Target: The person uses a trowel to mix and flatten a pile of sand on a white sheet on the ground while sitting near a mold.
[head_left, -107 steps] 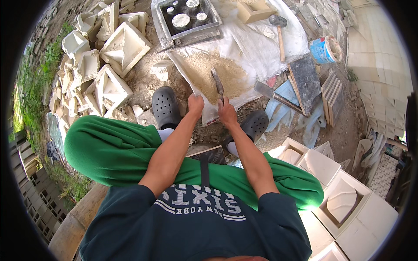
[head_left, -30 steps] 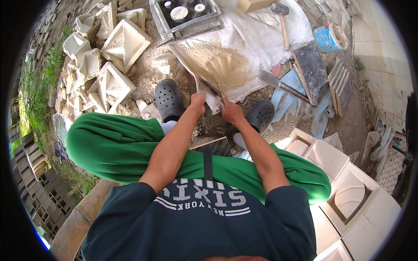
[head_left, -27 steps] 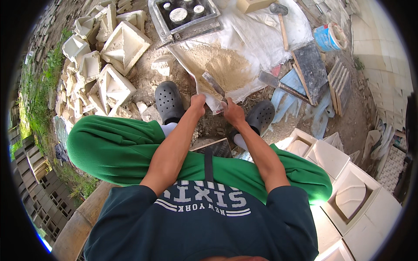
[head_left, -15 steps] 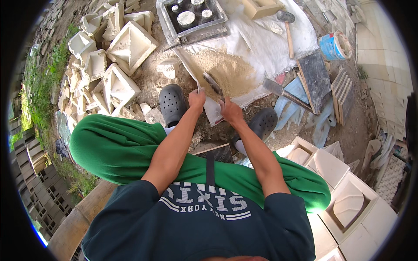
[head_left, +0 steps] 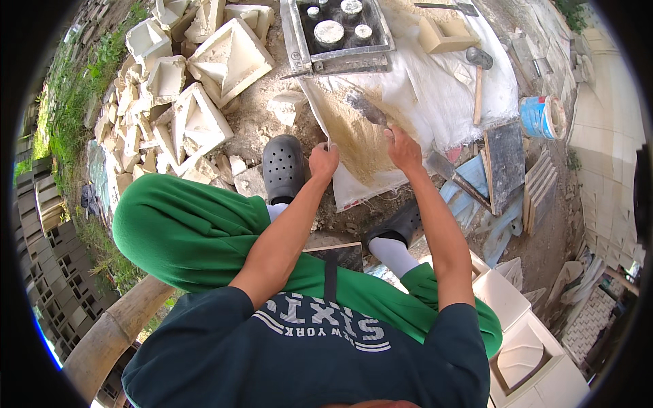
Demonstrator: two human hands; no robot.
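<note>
A white woven sheet [head_left: 439,102] lies on the ground in front of me, with a patch of sandy powder [head_left: 357,146] on its near part. My left hand [head_left: 324,161] is closed on the sheet's raised left edge. In my right hand [head_left: 404,148] is a trowel [head_left: 366,107], its blade pointing forward and left over the powder. The fingers wrap round its handle and hide most of it. Just beyond the powder stands a dark rectangular mould box [head_left: 291,44] with several round, white-topped pegs inside.
Broken cream blocks [head_left: 235,64] are heaped at the left. A mallet [head_left: 479,75] and an open cream box [head_left: 445,35] lie on the sheet's right part. Farther right are a blue bucket [head_left: 535,117], a dark board [head_left: 505,156] and slatted wood [head_left: 537,187]. Cream blocks [head_left: 524,353] stand near right.
My right hand and the trowel have moved forward and right, away from my left hand. My left hand keeps its hold on the sheet's edge. The whole view has shifted slightly.
</note>
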